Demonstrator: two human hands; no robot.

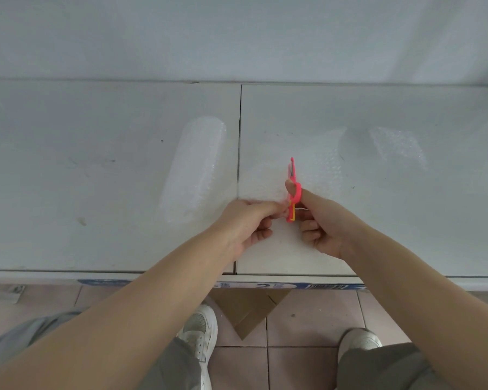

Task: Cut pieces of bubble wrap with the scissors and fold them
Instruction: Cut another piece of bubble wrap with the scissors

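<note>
At counter point(96, 192), left hand point(245, 220) pinches near edge of flat wrap sheet point(316, 164), likely tensioning it for the cut; right hand point(324, 223), thumb through loop, grips scissors point(293, 187) over it, blades near-closed, pointing away; folded piece point(193, 167) set aside left.

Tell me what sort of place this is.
Likely a packing workroom: a white panel worktop, a roll of clear bubble wrap on it, and flattened brown cardboard on the pink tiled floor.
</note>
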